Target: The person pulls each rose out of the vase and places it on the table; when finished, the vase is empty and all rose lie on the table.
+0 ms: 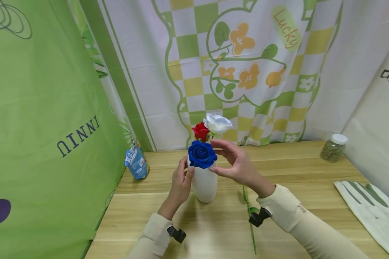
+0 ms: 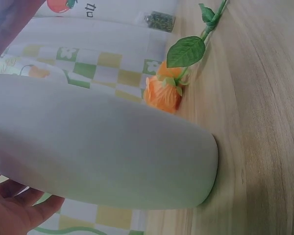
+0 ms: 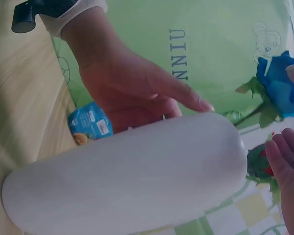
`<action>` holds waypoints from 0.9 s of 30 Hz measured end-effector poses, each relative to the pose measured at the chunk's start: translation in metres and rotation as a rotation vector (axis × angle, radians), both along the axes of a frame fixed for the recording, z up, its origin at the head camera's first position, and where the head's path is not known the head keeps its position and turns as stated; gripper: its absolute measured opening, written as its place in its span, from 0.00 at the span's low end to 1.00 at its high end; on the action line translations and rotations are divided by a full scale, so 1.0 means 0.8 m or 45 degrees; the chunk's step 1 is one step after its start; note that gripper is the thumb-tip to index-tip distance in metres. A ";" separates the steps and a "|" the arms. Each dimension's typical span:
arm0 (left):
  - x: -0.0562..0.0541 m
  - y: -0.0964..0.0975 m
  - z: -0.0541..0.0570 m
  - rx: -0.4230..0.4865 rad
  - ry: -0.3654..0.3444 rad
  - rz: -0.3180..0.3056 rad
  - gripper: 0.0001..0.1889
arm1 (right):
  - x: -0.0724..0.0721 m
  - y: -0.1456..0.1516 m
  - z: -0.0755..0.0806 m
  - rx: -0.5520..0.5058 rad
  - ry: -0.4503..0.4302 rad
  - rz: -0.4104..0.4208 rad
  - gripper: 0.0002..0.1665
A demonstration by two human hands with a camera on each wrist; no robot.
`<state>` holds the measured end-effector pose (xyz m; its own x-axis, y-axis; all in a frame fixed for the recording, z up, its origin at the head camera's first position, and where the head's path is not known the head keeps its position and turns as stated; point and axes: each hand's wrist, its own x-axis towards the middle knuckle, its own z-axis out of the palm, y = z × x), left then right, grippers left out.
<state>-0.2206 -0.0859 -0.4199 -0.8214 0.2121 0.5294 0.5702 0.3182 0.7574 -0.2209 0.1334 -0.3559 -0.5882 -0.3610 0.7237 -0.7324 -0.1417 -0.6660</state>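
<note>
A tall white vase (image 1: 205, 185) stands upright on the table, with a blue rose (image 1: 202, 154), a red rose (image 1: 200, 131) and a white rose (image 1: 218, 123) at its top. My left hand (image 1: 181, 183) holds the vase's upper left side; in the right wrist view its thumb lies near the rim and its other fingers pass behind the vase (image 3: 132, 176). Around the right side of the blue rose my right hand (image 1: 235, 162) spreads its thumb and fingers, the thumb overlapping the petals in the right wrist view. An orange rose (image 2: 164, 93) lies on the table right of the vase.
The orange rose's green stem (image 1: 251, 223) reaches toward the table's front. A blue pouch (image 1: 137, 163) stands at the left back, a lidded jar (image 1: 334, 148) at the right back. White and green gloves (image 1: 372, 216) lie at the right edge. Curtains (image 1: 142, 72) hang behind the table.
</note>
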 end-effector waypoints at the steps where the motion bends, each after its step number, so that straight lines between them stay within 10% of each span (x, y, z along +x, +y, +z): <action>1: -0.004 -0.001 -0.006 -0.006 0.000 0.005 0.24 | -0.001 -0.003 0.000 0.014 0.020 -0.012 0.43; 7: -0.024 -0.005 -0.034 0.005 0.036 0.020 0.25 | -0.004 -0.020 0.004 0.065 0.076 -0.049 0.43; 19: -0.025 -0.006 -0.035 0.018 0.075 0.012 0.24 | -0.009 -0.037 0.005 0.060 0.052 -0.095 0.39; 27: -0.026 -0.005 -0.036 0.041 0.051 -0.007 0.22 | -0.010 -0.040 0.010 0.019 -0.163 -0.190 0.35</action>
